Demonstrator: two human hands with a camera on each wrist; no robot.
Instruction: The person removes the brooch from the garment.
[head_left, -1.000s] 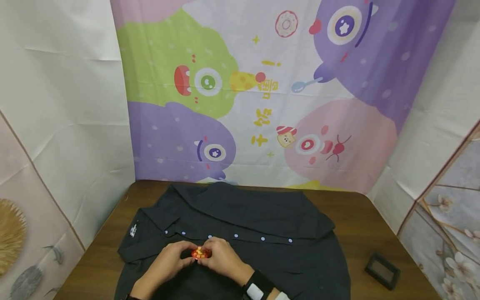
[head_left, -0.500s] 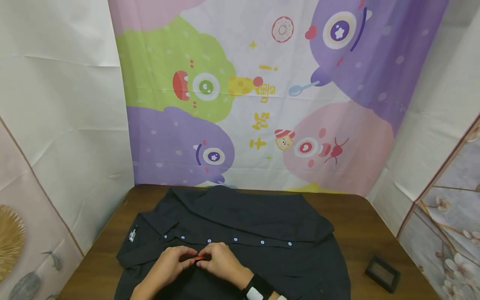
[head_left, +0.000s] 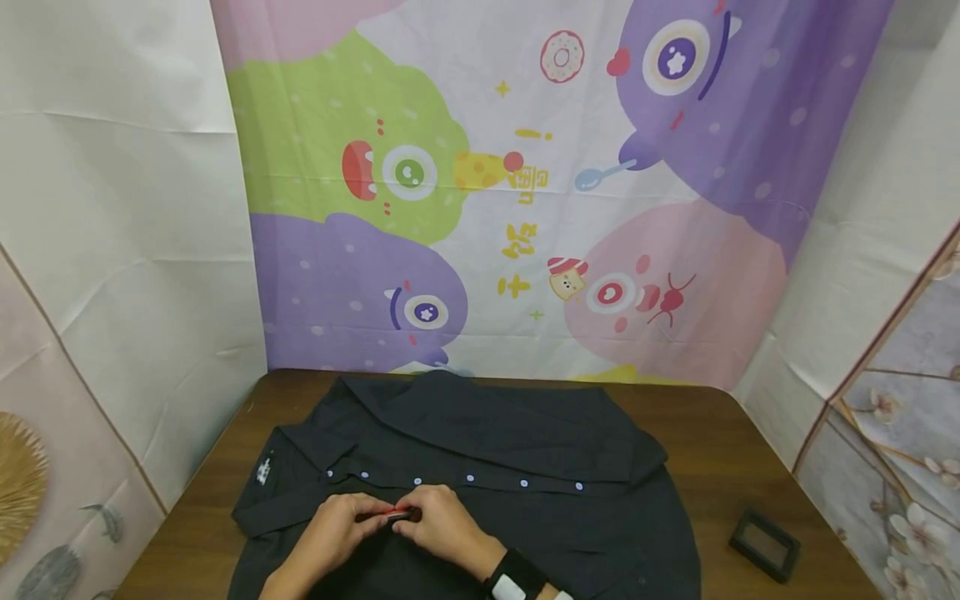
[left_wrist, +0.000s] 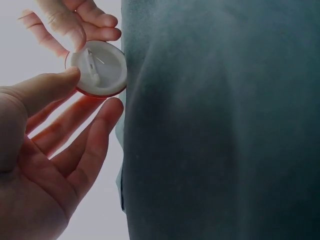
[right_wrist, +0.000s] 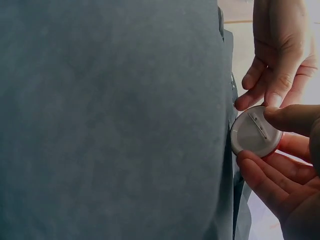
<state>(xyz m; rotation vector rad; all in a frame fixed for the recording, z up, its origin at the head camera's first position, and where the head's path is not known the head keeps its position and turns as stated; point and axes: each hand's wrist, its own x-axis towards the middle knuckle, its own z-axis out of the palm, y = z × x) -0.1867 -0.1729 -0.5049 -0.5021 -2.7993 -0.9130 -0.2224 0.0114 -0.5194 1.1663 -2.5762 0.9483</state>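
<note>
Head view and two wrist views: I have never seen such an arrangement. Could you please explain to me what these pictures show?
There is no machine here: the work is done by a person's bare left hand and right hand. The wide picture comes from a camera worn on the head, looking forward and down. The two close pictures come from a camera on each wrist. On the brown table lies a dark shirt with a row of pale buttons; a small black frame lies near the table's right side. Behind hangs a cloth printed with cartoon creatures. Both hands pinch a round badge between thumb and fingers. The wrist views show its white back, with a pin.
</note>
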